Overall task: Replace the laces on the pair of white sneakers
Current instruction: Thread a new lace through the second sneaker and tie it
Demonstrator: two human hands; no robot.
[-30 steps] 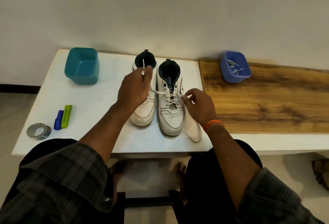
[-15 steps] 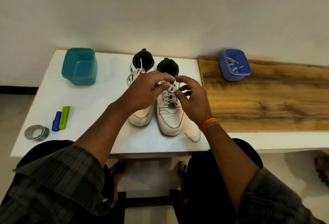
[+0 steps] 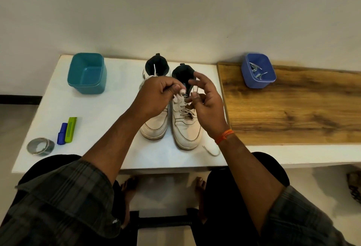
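Observation:
Two white sneakers stand side by side on the white table [image 3: 109, 109], toes toward me. My left hand [image 3: 156, 95] hovers over the left sneaker [image 3: 156, 126] and pinches the white lace [image 3: 178, 99] that is threaded through the right sneaker [image 3: 185, 130]. My right hand [image 3: 207, 99], fingers partly spread, holds the other part of that lace above the eyelets. A loose lace end [image 3: 211, 151] trails on the table by the right sneaker's toe.
A teal tub [image 3: 87, 73] stands at the back left. A blue tub [image 3: 257, 70] holding laces sits on the wooden board [image 3: 293, 109] to the right. A tape roll [image 3: 40, 146], a blue marker [image 3: 62, 133] and a green tool [image 3: 70, 129] lie front left.
Both hands came together from either side of the right sneaker to above its upper eyelets. The lace that was stretched sideways between them is now gathered between the fingers.

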